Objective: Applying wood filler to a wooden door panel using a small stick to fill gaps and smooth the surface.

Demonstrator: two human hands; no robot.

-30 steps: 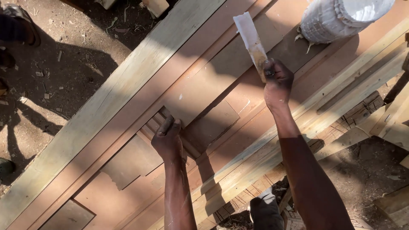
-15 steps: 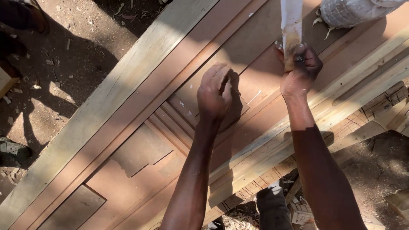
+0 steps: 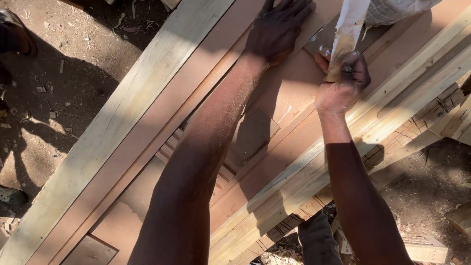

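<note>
A brown panelled wooden door (image 3: 289, 113) lies flat across the view on pale timber. My left hand (image 3: 277, 27) rests palm down with fingers spread on the door's upper part. My right hand (image 3: 343, 83) grips a rolled strip of pale sandpaper (image 3: 346, 34), holding it upright against the door near a recessed panel. Sawdust covers my left forearm.
A long pale plank (image 3: 122, 118) runs diagonally along the door's left side. More pale boards (image 3: 392, 98) lie on the right. A white woven sack (image 3: 392, 10) sits at the top right. Dirt ground with wood chips (image 3: 59, 88) surrounds everything; a shoe (image 3: 10, 196) shows at left.
My left hand has slid up the door from the lower panels to the top. My right hand with the sandpaper strip shifted right and stays on the door.
</note>
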